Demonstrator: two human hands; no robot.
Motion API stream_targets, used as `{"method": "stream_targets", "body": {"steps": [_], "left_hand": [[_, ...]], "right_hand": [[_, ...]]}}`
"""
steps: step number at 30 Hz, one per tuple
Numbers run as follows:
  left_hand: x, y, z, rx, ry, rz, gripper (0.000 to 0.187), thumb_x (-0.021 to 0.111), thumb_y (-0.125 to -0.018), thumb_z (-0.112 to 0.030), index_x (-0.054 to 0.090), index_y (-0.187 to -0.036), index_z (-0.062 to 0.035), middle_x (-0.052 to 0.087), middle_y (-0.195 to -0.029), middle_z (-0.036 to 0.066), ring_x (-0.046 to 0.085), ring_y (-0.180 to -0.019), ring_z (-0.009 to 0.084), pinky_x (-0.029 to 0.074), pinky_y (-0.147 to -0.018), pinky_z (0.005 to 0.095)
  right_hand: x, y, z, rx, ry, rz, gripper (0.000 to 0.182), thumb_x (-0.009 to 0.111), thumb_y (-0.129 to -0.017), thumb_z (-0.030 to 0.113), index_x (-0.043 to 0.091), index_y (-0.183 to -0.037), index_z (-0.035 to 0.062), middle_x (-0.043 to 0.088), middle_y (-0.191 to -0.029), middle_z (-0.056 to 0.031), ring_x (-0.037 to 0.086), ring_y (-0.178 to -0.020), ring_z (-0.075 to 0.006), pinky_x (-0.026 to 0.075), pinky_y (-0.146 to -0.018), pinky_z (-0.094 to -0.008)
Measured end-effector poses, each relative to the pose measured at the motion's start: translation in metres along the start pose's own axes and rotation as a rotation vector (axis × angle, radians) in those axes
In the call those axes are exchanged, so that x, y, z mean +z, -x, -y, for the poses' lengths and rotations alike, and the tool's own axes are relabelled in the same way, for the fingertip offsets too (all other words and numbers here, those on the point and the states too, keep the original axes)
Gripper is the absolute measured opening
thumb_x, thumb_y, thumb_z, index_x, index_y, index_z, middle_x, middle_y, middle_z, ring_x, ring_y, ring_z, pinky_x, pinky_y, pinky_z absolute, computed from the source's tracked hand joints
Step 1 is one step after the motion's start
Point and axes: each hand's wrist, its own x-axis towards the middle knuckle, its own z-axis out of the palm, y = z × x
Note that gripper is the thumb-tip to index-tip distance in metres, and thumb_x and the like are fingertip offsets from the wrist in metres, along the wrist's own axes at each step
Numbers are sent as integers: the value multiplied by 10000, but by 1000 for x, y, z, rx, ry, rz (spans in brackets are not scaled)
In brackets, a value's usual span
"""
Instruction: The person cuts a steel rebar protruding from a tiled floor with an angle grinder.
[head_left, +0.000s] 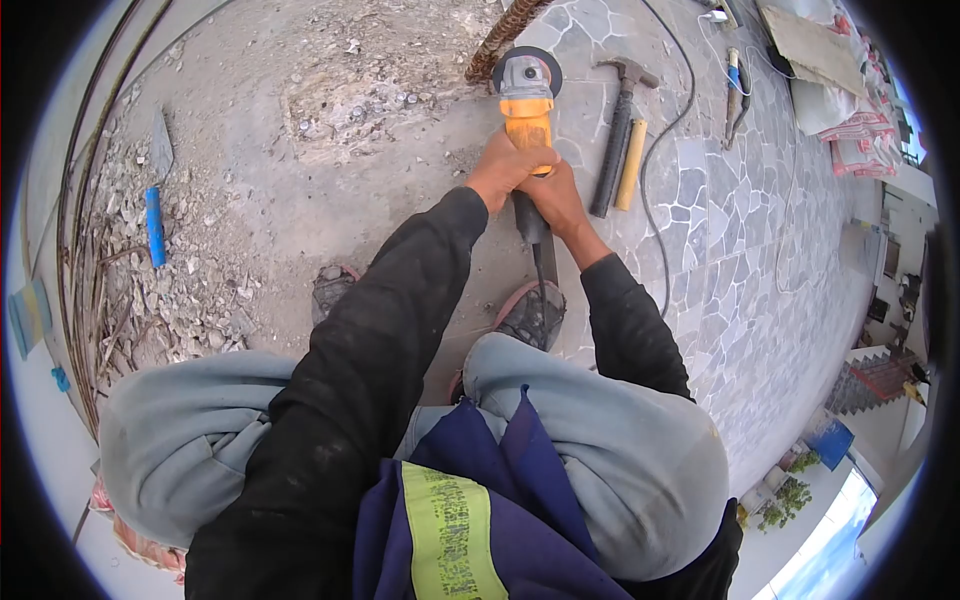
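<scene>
My left hand [501, 172] wraps around the yellow body of an angle grinder [527, 108]. Just behind it, my right hand [562, 207] grips the same tool near its dark rear end, from which a cord runs back between my feet. The grinder's round dark disc [554, 66] faces away from me, its left edge right at the lower end of a rusty ribbed steel bar [507, 38]. To the right of the tool lie a hammer [612, 150] with a black handle and a yellow stick-like handle [631, 166].
A blue-handled trowel [155, 226] lies by broken rubble [205, 285] on the left, near long rusty bars [68, 200]. A dark cable [660, 230] crosses the stone-patterned paving [710, 210]. White sacks [858, 140] are piled at the far right.
</scene>
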Motion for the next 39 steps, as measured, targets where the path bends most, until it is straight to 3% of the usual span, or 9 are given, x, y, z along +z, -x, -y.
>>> {"method": "stream_targets", "body": {"steps": [35, 39], "left_hand": [[2, 10, -11, -95, -40, -35, 380, 808, -789, -111, 663, -1122, 0, 714, -987, 91, 704, -886, 185, 554, -794, 335], [6, 25, 14, -25, 197, -5, 388, 807, -777, -93, 653, -1119, 6, 703, -1000, 86, 699, -899, 185, 561, -804, 337]], "right_hand": [[-3, 11, 7, 66, 4, 49, 450, 805, -761, 166, 655, -1137, -30, 710, -1052, -72, 662, -953, -150, 523, -849, -311], [-11, 28, 20, 24, 177, 155, 496, 812, -754, 203, 649, -1169, -12, 711, -1070, -78, 672, -979, -166, 525, -870, -323]]}}
